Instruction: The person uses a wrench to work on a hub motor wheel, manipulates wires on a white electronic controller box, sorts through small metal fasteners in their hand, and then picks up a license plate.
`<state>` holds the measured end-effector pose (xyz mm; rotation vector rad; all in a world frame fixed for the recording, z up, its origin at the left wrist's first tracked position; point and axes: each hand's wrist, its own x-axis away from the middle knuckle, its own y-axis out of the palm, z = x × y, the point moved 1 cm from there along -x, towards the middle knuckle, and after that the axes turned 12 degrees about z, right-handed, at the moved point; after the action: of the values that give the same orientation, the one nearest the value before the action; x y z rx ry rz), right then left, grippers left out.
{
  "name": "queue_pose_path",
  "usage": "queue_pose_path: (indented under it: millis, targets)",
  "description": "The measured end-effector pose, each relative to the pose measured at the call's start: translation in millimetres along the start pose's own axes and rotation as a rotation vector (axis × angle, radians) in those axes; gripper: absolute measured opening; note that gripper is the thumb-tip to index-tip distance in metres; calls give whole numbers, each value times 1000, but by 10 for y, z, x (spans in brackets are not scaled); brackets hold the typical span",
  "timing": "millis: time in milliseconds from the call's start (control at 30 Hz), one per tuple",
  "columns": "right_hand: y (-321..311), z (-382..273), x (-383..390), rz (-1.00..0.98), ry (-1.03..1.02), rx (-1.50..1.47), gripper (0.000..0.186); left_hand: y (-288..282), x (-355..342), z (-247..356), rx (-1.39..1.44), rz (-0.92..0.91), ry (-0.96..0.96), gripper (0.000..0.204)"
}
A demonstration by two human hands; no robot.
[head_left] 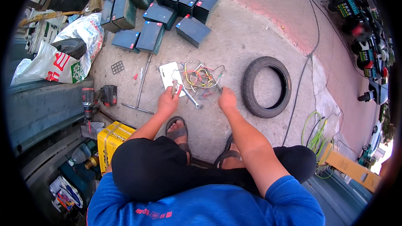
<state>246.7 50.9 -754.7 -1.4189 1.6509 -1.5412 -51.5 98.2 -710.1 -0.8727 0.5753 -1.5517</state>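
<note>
My left hand [167,101] is closed round a slim greyish-tan piece [174,87] that sticks up from the fist; its kind is too small to tell. Right beside that fist show something red and a silver wrench [192,98] lying on the concrete. A white flat panel [168,72] lies just beyond. My right hand [227,100] grips a thin dark rod-like thing [218,87] pointing at a tangle of coloured wires [202,78]. Yellow, red, white and green strands show in that tangle, between and ahead of my hands.
A black tyre [248,88] lies at the right. Several dark batteries [193,30] stand at the far side. To the left are a long T-handle wrench [142,84], a cordless drill [88,100], a white sack [42,65] and a yellow box [109,142]. A black cable [317,37] crosses the ground.
</note>
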Motion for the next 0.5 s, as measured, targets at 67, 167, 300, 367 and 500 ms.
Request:
queue_pose_path:
  millis: [67,167,300,367,500]
  targets:
    - [41,-3,-13,-67,-10,1,25,-48,11,-231,483,16,-378,18]
    - [-72,-159,103,-140,19,-101,28,-220,13,-430,796,74,-730,15]
    - [-165,-200,326,25,329,-378,38,-408,22,-583,1197,-112,-928,18]
    - [-12,-185,525,124,556,-530,41,-328,15,-472,1052,-217,-919,22]
    - [-17,-585,926,270,772,-657,39,-93,-1,-129,794,-276,-843,27]
